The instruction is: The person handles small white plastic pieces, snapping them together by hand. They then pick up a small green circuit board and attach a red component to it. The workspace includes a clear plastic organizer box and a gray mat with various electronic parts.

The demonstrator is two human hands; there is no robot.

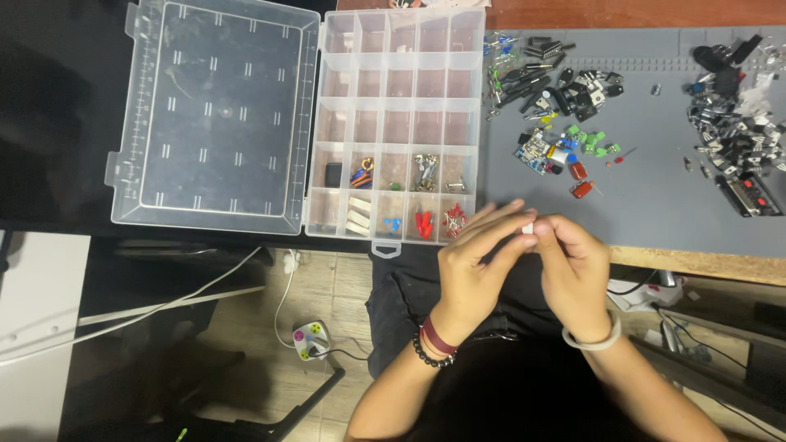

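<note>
Seen from above, a person's two hands meet at the near edge of a grey work mat. The left hand and the right hand are brought together, their fingertips pinched on a small white part held between them, just over the mat's near edge. To the left lies a clear plastic organiser box, open, with its lid folded flat farther left. Most compartments hold nothing visible; the near rows hold red parts, blue parts, pale strips and a black block. Loose electronic components are scattered on the mat: a cluster of black and green pieces at the far middle, and a darker heap at the far right. Below, on the floor, white cables run past.
</note>
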